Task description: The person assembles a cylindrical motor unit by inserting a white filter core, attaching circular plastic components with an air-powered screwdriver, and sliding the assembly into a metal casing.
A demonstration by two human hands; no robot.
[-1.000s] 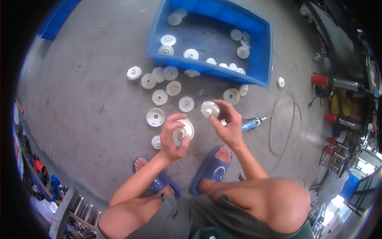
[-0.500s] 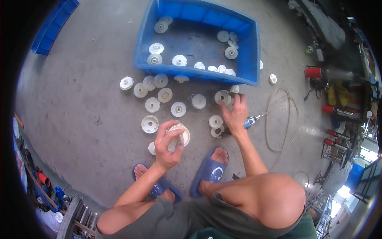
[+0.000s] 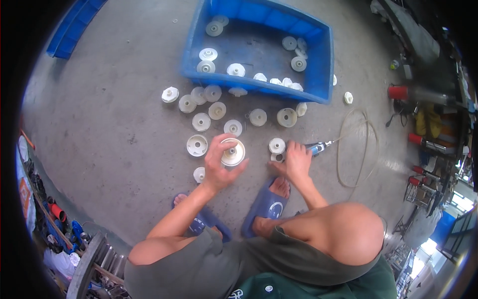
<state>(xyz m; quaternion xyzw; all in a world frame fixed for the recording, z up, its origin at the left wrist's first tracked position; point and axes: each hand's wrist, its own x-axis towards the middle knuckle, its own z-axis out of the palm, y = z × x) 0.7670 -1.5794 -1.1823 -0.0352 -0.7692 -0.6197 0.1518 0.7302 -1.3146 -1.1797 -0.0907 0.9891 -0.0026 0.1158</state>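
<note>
Head: left hand (image 3: 217, 163) at disc (image 3: 235, 156) (right (image 3: 298, 162) at tool (image 3: 318, 148)).

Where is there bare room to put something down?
On the grey floor left of the white parts, below the upper-left blue bin. The middle of the big blue bin looks bare too. It's crowded between that bin, the left hand and the right hand, which is by a blue tool.
</note>
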